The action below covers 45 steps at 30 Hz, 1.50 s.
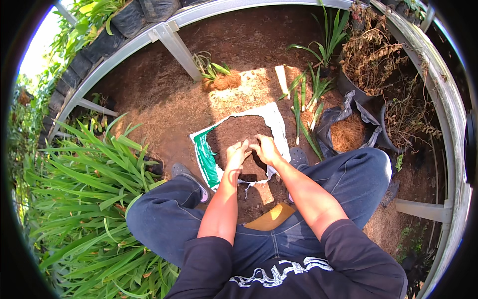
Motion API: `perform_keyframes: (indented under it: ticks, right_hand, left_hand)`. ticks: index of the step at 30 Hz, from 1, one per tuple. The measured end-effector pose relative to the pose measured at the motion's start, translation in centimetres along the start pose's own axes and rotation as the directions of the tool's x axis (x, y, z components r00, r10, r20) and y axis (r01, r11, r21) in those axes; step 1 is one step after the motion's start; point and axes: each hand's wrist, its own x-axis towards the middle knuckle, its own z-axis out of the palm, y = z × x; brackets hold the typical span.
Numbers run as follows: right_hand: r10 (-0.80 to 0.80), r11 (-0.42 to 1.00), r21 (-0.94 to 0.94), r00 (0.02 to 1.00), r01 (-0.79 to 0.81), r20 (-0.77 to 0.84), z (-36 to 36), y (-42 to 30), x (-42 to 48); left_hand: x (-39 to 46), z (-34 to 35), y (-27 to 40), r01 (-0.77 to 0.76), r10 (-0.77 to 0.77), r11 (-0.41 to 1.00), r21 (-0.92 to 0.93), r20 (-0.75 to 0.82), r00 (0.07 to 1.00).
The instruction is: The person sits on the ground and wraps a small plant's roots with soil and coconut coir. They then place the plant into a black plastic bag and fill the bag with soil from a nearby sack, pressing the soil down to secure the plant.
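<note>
A cut-open plastic bag (204, 155), white with a green printed panel, lies on the ground between my feet. Dark brown soil (239, 127) fills its wide opening. Over the middle of this soil, my left hand (237, 153) and my right hand (266, 148) meet with fingertips nearly touching. Both have bent fingers, thumbs near the index fingers. Anything pinched between them is too small to make out. The bag's near edge is torn, and a thin strip hangs from it.
A black plastic grow bag (325, 125) holds coconut fibre (347, 132) at the right. Cut green leaves (297, 112) lie beside it. A small plant with a fibre root ball (222, 80) rests beyond the bag. Long-leaved plants (86, 179) crowd the left; a metal leg (179, 50) stands ahead.
</note>
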Motion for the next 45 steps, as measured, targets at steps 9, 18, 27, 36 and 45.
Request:
perform_keyframes:
  ticks: [9, 18, 27, 36, 45]
  right_hand:
    - [0.012, 1.0, 0.012, 0.999, -0.011, -0.047, 0.4, 0.4, 0.3]
    - [0.152, 0.907, 0.383, 0.985, -0.173, 0.085, 3.5, 5.6, 2.1]
    - [0.193, 0.901, 0.366, 0.971, -0.232, 0.14, 1.8, 3.2, 1.4]
    - [0.368, 0.869, 0.302, 0.92, -0.391, 0.131, -0.4, -0.1, 0.3]
    - [0.302, 0.756, 0.566, 0.943, -0.327, 0.141, 1.4, 3.4, 1.7]
  left_hand:
    - [0.2, -0.4, -0.2, -0.007, 0.007, 1.0, -0.017, 0.006, 1.0]
    - [0.9, -0.3, -1.7, -0.061, 0.065, 0.997, -0.05, 0.083, 0.994]
    - [-0.1, -0.1, -0.6, -0.348, 0.325, 0.754, 0.557, 0.144, 0.935]
    - [0.0, -0.1, -0.8, -0.33, 0.313, 0.773, 0.542, 0.126, 0.941]
    - [1.8, -1.5, -1.3, 0.129, -0.088, 0.963, -0.235, 0.18, 0.98]
